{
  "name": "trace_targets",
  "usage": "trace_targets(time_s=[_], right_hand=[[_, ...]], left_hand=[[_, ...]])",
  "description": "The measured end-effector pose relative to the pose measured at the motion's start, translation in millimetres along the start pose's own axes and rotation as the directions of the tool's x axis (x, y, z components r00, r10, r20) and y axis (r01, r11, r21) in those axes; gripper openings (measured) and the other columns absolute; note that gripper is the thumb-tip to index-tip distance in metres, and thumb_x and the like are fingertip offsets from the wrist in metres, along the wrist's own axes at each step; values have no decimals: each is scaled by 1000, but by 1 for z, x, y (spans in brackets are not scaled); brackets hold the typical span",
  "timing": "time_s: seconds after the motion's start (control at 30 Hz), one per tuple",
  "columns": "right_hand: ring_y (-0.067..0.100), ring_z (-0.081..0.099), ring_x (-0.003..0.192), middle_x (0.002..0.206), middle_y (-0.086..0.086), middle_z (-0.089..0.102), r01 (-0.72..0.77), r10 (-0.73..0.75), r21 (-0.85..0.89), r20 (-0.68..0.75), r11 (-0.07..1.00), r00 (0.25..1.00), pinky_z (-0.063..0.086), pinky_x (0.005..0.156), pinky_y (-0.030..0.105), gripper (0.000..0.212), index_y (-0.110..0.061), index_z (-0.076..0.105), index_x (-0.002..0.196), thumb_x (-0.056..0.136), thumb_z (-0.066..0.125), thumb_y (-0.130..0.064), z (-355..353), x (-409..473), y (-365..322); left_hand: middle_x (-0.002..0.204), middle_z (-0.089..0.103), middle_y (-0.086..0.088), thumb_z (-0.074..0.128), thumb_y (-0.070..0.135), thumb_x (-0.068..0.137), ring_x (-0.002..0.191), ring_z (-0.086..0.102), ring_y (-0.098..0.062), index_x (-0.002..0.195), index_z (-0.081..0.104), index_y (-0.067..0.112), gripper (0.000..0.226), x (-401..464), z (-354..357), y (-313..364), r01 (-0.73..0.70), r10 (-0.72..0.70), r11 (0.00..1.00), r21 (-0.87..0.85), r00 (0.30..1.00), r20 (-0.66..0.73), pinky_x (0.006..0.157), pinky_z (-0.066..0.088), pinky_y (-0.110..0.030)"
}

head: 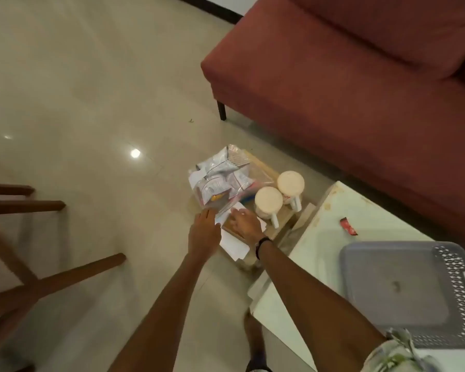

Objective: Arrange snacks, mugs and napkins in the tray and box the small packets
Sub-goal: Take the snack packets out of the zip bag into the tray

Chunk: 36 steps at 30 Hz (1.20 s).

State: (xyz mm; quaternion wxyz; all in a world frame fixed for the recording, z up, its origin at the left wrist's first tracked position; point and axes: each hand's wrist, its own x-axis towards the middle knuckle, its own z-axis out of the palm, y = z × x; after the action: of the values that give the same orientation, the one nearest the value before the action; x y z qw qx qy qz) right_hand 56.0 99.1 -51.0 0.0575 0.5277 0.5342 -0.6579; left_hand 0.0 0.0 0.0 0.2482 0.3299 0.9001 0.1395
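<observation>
A low wooden tray (pixel 266 167) sits on the floor by the sofa. It holds a clear bag of snack packets (pixel 220 178), two cream mugs (pixel 268 200) (pixel 291 183) and white napkins (pixel 234 245) at its near end. My left hand (pixel 204 229) lies flat with its fingers spread, touching the bag's near corner and the napkins' edge. My right hand (pixel 246 222), with a dark band on its wrist, curls over the top napkin beside the nearer mug. A small red packet (pixel 348 226) lies on the white table.
A white table (pixel 320 253) stands at the right and carries a grey perforated plastic basket (pixel 403 277). A red sofa (pixel 360 76) is behind the tray. Wooden chair legs (pixel 51 277) stand at the left on the glossy tiled floor.
</observation>
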Motion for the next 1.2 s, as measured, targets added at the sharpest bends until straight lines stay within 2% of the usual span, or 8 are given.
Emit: trace_targets(time_s=[0.13,0.3,0.43,0.53,0.77,0.93,1.07,1.2], right_hand=[[19,59,80,72,-2,60,4,16,158,-123,987,992,49,85,38,38,-13,60,82,86,54,-51,16,24,-19],[19,56,78,83,7,60,-2,7,34,-127,999,992,48,65,25,14,-12,57,79,90,49,-15,18,33,-26],[20,58,77,77,5,63,58,-41,107,-156,993,987,50,81,37,16,-11,60,75,87,49,-9,19,28,-23],[10,54,72,85,6,61,168,-154,102,-136,980,979,46,72,25,9,-7,59,90,90,50,-10,17,20,-34],[10,61,80,82,0,64,413,-411,98,-37,905,911,49,74,17,10,-8,56,87,93,50,-12,8,0,-71],[3,64,83,86,-9,66,499,-504,82,42,862,863,51,80,15,11,-12,57,91,96,49,-17,2,-13,-76],[19,65,99,103,10,69,575,-583,107,68,811,809,51,90,27,15,-4,60,103,95,51,-13,-5,-35,-88],[15,63,94,100,4,66,632,-637,131,-5,764,771,51,83,19,13,-5,61,102,94,53,-11,-20,-73,-90]], left_hand=[[130,52,-9,49,12,90,117,48,-27,125,46,8,36,17,17,-13,-9,9,1000,-21,1000,-6,86,45,-33],[128,54,-10,51,12,89,114,51,-26,127,46,9,39,23,28,-26,-46,46,999,-10,998,-32,87,46,-32],[131,55,-12,60,13,86,117,53,-28,128,47,8,44,25,30,-24,-65,65,998,12,993,-99,92,47,-34],[138,51,-10,67,12,81,128,47,-28,132,44,9,56,28,24,-16,-38,40,999,16,984,-175,102,42,-39],[135,53,-16,52,1,86,128,47,-34,132,44,5,47,60,-11,1,-77,104,992,102,950,-294,103,42,-50],[90,70,-11,42,4,89,79,63,-31,101,61,11,23,64,-41,12,-33,62,995,98,948,-311,63,43,-32],[84,71,-15,44,8,90,72,64,-34,94,62,8,18,54,-70,21,-25,67,993,118,928,-366,62,47,-35],[85,71,-18,49,12,91,74,63,-37,89,65,4,19,36,-110,36,8,-41,997,-77,893,-448,59,40,-32]])
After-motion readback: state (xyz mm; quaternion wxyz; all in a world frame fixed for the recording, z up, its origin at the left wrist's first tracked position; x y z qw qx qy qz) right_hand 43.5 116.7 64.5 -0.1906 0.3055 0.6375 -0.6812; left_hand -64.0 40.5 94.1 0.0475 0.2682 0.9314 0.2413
